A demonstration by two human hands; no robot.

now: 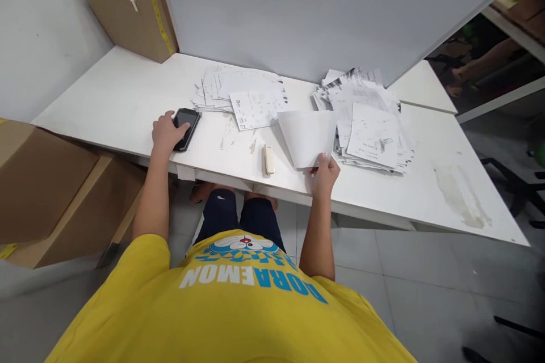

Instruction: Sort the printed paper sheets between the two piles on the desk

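My left hand [165, 133] grips the left side of a black smartphone [186, 120] lying on the white table, its thumb over the screen. Between the thumb and fingers of my right hand [326, 173] is the lower edge of a white sheet of paper [307, 137], which curves up off the table with its blank side toward me. A small cream stapler [268, 160] lies to the left of that sheet. Behind it spreads a pile of printed papers [259, 103]. A taller, untidy paper stack [371, 133] sits just right of the held sheet.
The white table [119, 99] has a stained patch at its right end. A taped cardboard box [128, 14] stands at the back left corner, against a grey partition [272, 11]. More cardboard boxes [46, 176] are at the lower left. Part of another person's arm [481, 65] shows at far right.
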